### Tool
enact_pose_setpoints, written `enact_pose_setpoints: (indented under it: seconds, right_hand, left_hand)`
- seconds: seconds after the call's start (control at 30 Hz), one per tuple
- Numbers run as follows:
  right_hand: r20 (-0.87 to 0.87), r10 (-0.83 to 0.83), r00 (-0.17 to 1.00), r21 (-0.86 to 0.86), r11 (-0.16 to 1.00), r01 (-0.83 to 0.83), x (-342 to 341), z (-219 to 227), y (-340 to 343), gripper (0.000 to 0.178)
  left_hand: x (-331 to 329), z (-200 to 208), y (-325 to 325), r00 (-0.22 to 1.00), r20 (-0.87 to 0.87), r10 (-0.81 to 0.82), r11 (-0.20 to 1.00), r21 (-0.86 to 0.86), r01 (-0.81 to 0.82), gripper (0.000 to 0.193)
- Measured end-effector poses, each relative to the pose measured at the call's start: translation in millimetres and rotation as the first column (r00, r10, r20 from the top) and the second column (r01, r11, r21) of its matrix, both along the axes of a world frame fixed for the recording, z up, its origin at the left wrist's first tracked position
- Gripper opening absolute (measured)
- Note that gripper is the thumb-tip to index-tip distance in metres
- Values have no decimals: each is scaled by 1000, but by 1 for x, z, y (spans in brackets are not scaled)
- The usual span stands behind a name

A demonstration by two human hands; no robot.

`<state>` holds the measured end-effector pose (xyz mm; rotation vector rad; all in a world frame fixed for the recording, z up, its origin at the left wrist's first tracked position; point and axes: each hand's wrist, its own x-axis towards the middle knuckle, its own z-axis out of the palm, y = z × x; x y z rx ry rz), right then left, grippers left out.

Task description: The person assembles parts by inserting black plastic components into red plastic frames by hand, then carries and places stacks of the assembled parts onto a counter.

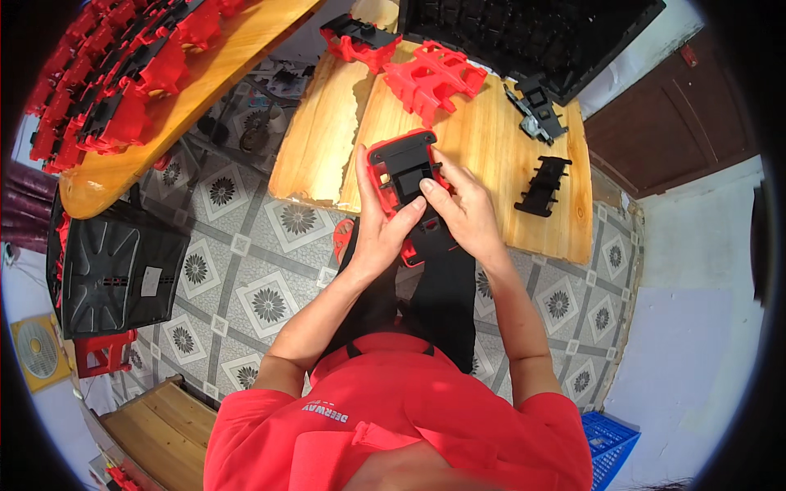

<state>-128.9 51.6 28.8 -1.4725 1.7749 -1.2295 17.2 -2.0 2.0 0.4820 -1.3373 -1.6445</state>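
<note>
Between my two hands is a red plastic frame with a black plastic insert (401, 158), held tilted over the near edge of the wooden table (319, 147). My left hand (381, 225) grips its left side, thumb on the black part. From the right, my right hand (467, 204) wraps round it, its thumb pressing near the middle of the insert. Beyond them on the table lie a bare red plastic frame (434, 82) and a red frame with a black top (360, 41). A flat black plastic part (542, 186) rests to the right.
A large black tray (524, 37) stands at the table's back, with a black part with metal pieces (536, 110) before it. Many red and black assemblies (123, 90) crowd a wooden board (98, 184) on the left. A blue basket (607, 446) is at lower right.
</note>
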Motion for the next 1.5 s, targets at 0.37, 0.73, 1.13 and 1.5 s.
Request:
enact_pose_setpoints:
  seconds: [0.37,0.73,1.13,1.5]
  right_hand:
    - [199,8,980,-50,999,2,-1,-3,13,74]
    - [-48,-514,856,-248,837,489,-59,-60,-134,48]
    - [-82,-499,862,-61,866,496,-54,-25,37,26]
    - [-675,-403,618,-312,915,256,-169,0,68,34]
  left_hand:
    - [-60,-12,-251,657,578,483,668,243,-704,83]
    - [-123,-20,-198,285,510,811,515,-394,-762,84]
    - [-138,-4,-111,599,377,707,413,-907,84,70]
    - [-69,-5,-14,849,-188,-494,663,550,508,82]
